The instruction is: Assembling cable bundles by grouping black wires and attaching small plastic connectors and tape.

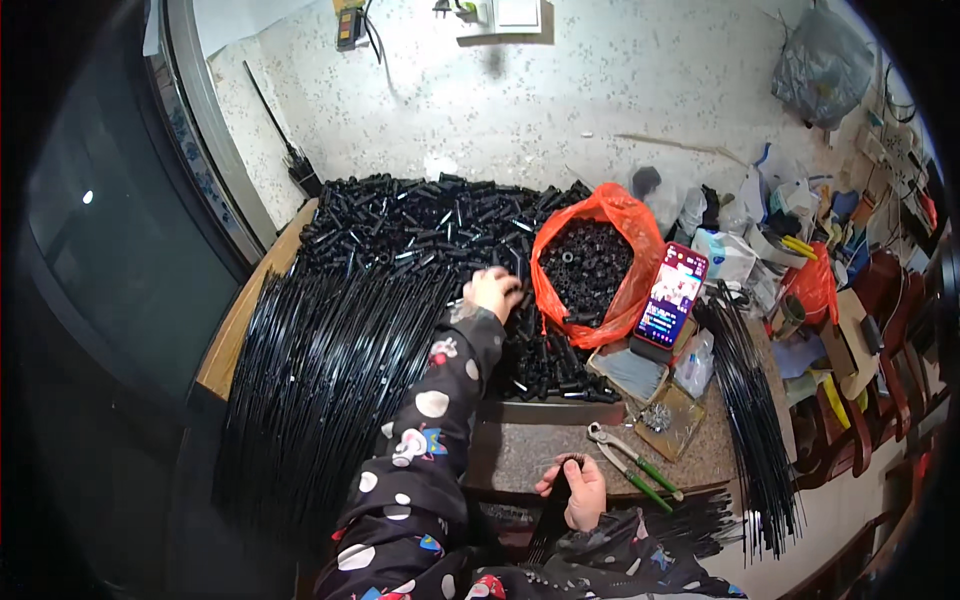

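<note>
Two hands worked apart: left hand reached, fingers curled, into black tubes beside an orange bag; right hand gripped a black rod bundle near pliers.

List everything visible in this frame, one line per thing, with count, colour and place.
black tube pieces: a large heap, black, back of the table
thin rods: a big bundle, black, left half of the table, hanging over the near edge
second rod bundle: one bundle, black, right side of the table
bag of rings: one, orange, holding small black rings, table centre
phone: one, screen lit, propped right of the bag
pliers: one pair, green handles, near edge
table: one, brown speckled top
left hand: reaching into the tube pieces, grip hidden
right hand: at the near edge, closed on a black rod bunch
</note>
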A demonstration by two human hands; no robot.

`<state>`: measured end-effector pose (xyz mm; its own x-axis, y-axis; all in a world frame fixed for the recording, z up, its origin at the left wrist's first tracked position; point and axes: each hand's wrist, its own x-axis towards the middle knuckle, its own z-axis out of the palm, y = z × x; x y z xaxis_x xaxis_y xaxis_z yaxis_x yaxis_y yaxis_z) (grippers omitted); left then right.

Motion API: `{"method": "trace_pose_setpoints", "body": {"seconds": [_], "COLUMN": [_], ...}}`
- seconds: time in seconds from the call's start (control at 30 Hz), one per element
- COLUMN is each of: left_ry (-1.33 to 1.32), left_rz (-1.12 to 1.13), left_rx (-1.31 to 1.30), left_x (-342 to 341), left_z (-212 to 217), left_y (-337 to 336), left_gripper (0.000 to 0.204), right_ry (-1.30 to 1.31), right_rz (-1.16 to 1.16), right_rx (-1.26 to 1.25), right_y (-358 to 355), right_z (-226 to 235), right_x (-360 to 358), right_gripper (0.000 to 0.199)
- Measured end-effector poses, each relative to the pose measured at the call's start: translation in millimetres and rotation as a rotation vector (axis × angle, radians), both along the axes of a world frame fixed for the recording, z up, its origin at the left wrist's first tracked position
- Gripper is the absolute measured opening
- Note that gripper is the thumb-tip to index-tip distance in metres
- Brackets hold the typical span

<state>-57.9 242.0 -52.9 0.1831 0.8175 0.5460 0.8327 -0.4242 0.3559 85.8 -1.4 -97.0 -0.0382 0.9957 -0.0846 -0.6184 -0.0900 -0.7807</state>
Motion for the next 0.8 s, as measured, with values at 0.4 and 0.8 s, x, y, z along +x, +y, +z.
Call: {"method": "trace_pose_setpoints", "body": {"seconds": [0.4, 0.8], "left_ry": [0.501, -0.356], "left_rz": [-0.461, -0.189], "left_rx": [-0.060, -0.247], "left_x": [4, 21], "left_z": [17, 2], "left_y": [-97, -136], "left_gripper": [0.008, 0.022], "right_ry": [-0.085, -0.100], "right_rz": [0.015, -0.103], "right_rx": [0.028, -0.038], "right_y": [-6, 4], "right_z": [30, 14], "right_x": [-12, 16], "right_gripper": [0.017, 0.011]}}
